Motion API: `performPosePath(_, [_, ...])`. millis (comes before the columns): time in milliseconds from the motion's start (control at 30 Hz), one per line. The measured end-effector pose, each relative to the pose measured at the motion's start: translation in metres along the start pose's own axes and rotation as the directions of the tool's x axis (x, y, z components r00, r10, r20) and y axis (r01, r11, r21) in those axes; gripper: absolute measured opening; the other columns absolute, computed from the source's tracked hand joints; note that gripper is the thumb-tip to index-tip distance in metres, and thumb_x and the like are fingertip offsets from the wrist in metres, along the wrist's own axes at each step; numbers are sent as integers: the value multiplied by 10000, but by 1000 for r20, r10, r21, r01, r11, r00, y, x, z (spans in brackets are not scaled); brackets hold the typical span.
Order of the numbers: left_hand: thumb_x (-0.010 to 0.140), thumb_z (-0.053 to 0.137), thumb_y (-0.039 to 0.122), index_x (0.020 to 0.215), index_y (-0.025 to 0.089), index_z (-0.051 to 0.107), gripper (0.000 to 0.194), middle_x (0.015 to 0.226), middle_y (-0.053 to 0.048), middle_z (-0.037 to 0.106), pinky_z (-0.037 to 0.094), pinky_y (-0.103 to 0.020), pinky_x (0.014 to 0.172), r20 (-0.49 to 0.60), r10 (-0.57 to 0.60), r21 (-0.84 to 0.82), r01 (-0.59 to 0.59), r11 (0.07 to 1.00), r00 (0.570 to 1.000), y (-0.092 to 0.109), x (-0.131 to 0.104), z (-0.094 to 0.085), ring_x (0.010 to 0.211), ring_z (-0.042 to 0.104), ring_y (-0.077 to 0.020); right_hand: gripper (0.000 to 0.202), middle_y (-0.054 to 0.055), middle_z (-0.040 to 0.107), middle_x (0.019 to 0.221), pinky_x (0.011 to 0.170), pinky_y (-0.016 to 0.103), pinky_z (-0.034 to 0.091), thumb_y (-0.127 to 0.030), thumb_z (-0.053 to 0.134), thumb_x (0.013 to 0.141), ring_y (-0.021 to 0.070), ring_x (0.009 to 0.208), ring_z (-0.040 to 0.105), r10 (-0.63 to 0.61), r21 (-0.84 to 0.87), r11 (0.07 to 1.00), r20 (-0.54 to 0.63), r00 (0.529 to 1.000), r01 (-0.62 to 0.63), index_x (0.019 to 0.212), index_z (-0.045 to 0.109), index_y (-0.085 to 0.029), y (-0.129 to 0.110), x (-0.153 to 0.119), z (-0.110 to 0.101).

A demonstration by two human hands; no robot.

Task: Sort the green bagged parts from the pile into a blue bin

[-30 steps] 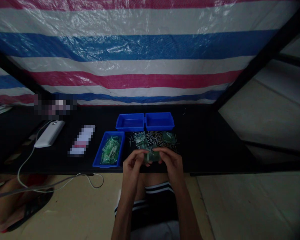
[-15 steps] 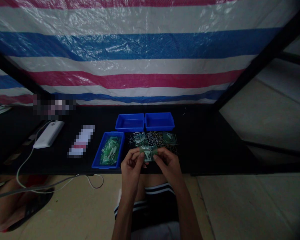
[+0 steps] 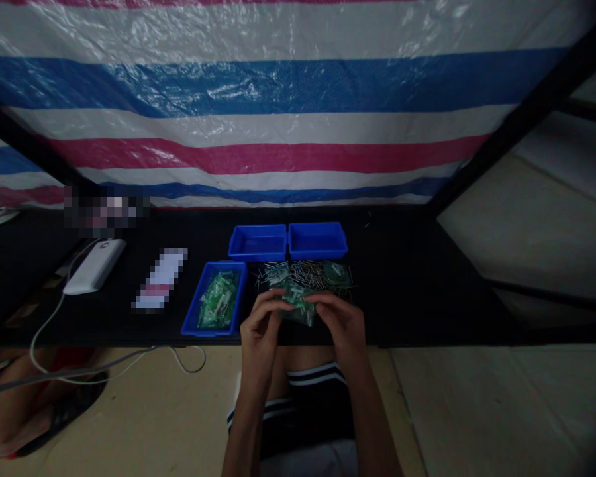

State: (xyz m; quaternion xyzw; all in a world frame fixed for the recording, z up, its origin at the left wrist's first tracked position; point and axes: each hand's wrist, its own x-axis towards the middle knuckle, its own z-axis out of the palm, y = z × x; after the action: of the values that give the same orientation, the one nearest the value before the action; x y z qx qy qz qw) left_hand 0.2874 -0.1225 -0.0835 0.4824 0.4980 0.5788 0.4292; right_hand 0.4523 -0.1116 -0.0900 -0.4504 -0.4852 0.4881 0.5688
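Between my two hands is a small clear greenish plastic bag (image 3: 299, 310) with pale pieces inside, held just above the table's front edge. My left hand (image 3: 261, 321) pinches its left side between thumb and fingers. On the other side, my right hand (image 3: 338, 319) pinches the upper right part. Just beyond the hands lies a loose pile of thin metal screws or nails (image 3: 310, 273), whose exact kind I cannot make out. Another small bag (image 3: 336, 271) rests on the right of this pile, and one more bag (image 3: 277, 271) on its left.
A blue tray (image 3: 187, 324) at the left holds several filled green-tinted bags (image 3: 218, 299). Behind the pile stand two blue trays, left (image 3: 257, 255) and right (image 3: 318, 254). Further left are a white power bank (image 3: 95, 266) with a cable and a blurred-out flat item (image 3: 159, 278). Another person's leg (image 3: 17, 404) shows at lower left.
The bag has turned and opened out between my hands, hanging lower and tilted to the right. My right hand has shifted slightly right. The trays and pile stay put.
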Motion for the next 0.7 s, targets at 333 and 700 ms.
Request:
performPosePath(333, [913,758,392,1228,250,726,347,1069,-59,743,554,-263,743,-23,-110,-67,108,992,994,12,-2,6,895,687,-191,132,42,738,1004,871,320,561,-243,656,972,196,979,694,-63,-68,996,24,998,64,1007,783,-257,-4,1,6])
performPosePath(700, [977,681,386,1110,239,762,213,892,-25,710,509,-223,581,-191,41,176,-7,984,981,21,-6,-7,636,628,-115,225,63,787,1130,831,358,605,-362,646,1003,190,854,742,5,-1,1000,13,1000,-5,1168,761,-262,-6,-2,8])
